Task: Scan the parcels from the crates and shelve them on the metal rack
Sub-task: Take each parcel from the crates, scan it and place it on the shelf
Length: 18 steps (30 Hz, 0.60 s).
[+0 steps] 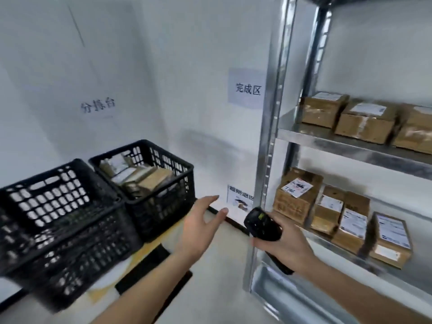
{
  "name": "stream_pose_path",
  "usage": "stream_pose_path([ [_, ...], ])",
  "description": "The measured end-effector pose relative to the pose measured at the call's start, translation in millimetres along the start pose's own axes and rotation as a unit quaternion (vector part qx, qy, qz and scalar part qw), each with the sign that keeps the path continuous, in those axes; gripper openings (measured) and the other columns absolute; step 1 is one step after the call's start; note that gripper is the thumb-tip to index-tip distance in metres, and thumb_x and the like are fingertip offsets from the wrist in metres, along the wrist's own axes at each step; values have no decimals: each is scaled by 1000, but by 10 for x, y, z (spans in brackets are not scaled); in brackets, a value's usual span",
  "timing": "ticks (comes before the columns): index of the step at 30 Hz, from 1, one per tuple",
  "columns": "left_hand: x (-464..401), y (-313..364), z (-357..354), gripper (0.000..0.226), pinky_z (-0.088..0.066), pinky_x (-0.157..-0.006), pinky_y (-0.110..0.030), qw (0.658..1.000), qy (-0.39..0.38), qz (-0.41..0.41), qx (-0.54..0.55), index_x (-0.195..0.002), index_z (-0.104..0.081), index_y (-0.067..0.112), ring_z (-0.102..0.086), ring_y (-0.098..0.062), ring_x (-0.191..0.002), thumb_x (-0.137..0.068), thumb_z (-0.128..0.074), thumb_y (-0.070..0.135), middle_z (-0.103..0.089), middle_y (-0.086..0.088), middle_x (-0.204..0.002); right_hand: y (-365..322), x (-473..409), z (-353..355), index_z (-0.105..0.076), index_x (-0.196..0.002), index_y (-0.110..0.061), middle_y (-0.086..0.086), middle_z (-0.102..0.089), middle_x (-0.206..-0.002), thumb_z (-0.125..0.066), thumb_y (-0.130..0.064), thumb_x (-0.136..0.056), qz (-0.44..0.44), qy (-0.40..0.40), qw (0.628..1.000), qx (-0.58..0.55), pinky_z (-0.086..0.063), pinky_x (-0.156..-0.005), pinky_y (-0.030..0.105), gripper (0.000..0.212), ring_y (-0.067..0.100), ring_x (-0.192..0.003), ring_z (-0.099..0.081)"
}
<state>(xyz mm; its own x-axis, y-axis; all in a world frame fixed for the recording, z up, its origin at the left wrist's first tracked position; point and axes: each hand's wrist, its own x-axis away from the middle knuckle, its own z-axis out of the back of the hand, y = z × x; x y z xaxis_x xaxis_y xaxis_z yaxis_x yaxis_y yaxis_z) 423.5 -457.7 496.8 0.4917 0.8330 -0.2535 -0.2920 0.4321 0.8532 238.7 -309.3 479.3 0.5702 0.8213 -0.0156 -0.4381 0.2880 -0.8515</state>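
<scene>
right hand (284,244) grips scanner (261,224)

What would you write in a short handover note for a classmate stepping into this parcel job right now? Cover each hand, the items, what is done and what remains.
Left hand: open, empty, reaching toward the far crate.
Right hand: grips the black scanner.
Far crate holds parcels; the near crate is too blurred to tell what is inside.
Done: boxes stand on the metal rack, three on the middle shelf and several on the shelf below.
Left: take each remaining parcel from the far crate, scan it, shelve it.
</scene>
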Motion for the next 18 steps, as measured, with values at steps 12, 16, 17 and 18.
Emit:
stream_pose_path([
  [12, -120, -300, 2211, 64, -37, -113, -32, 991, 98, 70, -63, -146, -47, 30, -44, -8, -135, -89, -66, 53, -48, 13, -147, -1972, -422, -1462, -61, -131, -43, -21, -71, -112, -77, -63, -49, 95, -108, 986, 89, -54, -87, 32, 86, 7, -103, -66],
  [16, -451, -469, 2336, 65, -39, -114, -36, 988, 108, 109, -34, -148, -45, 27, -47, -12, -133, -91, -69, 43, -49, 9, -148, -2187, -854, -1626, -60, -134, -42, -19, -71, -113, -76, -67, -48, 90, -107, 985, 103, -56, -93, 38, 91, 10, -105, -66],
  [17, -549, -532, 2333, 63, -39, -114, -35, 987, 109, 118, -24, -148, -45, 28, -47, -12, -134, -91, -69, 40, -49, 10, -148, -2185, -989, -1667, -61, -133, -41, -18, -71, -112, -76, -67, -48, 85, -109, 985, 104, -56, -93, 38, 90, 11, -104, -67],
  [18, -677, -625, 2316, 62, -38, -114, -35, 986, 109, 126, -15, -149, -45, 29, -46, -12, -134, -92, -69, 38, -48, 11, -149, -2173, -1148, -1707, -62, -131, -40, -18, -71, -111, -76, -67, -47, 77, -111, 985, 104, -56, -94, 39, 89, 11, -104, -67],
])
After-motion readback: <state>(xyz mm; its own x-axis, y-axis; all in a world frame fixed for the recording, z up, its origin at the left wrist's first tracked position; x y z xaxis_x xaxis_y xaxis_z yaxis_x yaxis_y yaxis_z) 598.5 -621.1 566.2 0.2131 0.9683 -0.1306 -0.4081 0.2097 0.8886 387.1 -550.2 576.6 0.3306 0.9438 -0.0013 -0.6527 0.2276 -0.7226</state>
